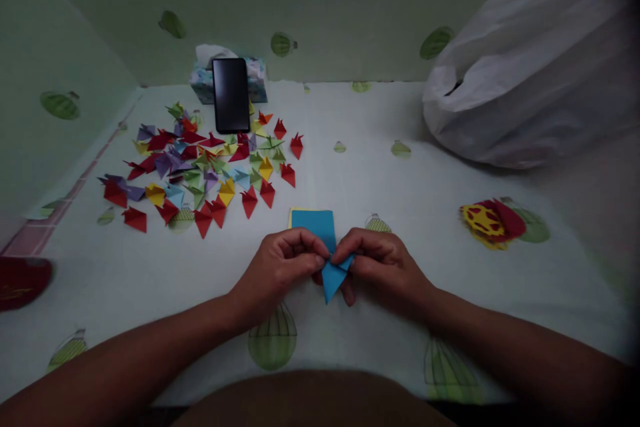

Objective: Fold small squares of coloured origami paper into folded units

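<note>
White bag [520, 90] beyond right hand [393, 263], off to its right. Origami pile [200, 163] beyond left hand [287, 260]; tissue box [257, 83] farther out, phone [231, 95] in front. Paper stack [313, 219], blue on top, just past both hands. Blue fold [334, 280] between the hands, pinched by both.

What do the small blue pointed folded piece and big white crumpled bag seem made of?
The small blue pointed folded piece: probably matte paper, judging by its crisp edges. The big white crumpled bag: likely thin, softly sheened plastic, from its loose wrinkles.
</note>
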Demonstrator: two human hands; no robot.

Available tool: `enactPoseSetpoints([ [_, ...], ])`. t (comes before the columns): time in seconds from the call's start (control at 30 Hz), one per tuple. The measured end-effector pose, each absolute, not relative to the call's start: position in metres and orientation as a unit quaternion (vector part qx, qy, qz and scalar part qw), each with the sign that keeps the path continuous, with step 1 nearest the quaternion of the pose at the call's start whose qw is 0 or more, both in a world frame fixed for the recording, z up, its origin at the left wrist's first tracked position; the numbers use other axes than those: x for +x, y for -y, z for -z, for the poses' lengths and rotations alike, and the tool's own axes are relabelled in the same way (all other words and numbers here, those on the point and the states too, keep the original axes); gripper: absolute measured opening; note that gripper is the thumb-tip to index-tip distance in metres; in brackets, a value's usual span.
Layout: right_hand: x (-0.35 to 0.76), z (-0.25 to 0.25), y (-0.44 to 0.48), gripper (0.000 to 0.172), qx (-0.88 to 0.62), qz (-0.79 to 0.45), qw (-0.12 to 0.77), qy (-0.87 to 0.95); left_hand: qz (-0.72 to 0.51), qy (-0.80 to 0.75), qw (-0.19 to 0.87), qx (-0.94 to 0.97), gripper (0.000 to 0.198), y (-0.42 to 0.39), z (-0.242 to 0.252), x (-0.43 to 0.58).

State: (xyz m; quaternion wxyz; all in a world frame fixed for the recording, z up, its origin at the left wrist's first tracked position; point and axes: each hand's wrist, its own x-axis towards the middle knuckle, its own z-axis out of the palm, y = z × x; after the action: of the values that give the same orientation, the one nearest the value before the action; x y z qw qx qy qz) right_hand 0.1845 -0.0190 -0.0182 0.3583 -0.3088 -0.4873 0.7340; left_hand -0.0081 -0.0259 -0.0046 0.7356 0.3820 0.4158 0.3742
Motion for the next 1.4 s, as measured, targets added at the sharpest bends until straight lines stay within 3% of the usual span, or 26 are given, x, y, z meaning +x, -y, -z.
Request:
enactPoseSetpoints([
  [0.47,0.1828,0.0115,0.0169,0.023,-0.356,-0.590,0.369,0.623,-0.384,-0.439,0.711,0.394,0.013,0.0249,0.0050,-0.0057],
  [0.63,0.1803,0.0092,0.0166,0.020,-0.360,-0.668,0.364,0.540,-0.414,-0.446,0.686,0.398,0.014,0.0236,0.0045,-0.0046],
  [0.8,0.1821,0.0092,0.0149,0.007,-0.350,-0.702,0.353,0.509,-0.431,-0.463,0.645,0.429,0.014,0.0242,0.0034,-0.0052],
  [1.07,0.1826,0.0110,0.0136,0.027,-0.347,-0.713,0.345,0.502,-0.433,-0.489,0.562,0.508,0.010,0.0254,0.0013,-0.0066],
  [1.4,0.1812,0.0090,0.0136,0.037,-0.411,-0.672,0.304,0.536,-0.410,-0.493,0.521,0.564,0.010,0.0246,0.0026,-0.0092],
])
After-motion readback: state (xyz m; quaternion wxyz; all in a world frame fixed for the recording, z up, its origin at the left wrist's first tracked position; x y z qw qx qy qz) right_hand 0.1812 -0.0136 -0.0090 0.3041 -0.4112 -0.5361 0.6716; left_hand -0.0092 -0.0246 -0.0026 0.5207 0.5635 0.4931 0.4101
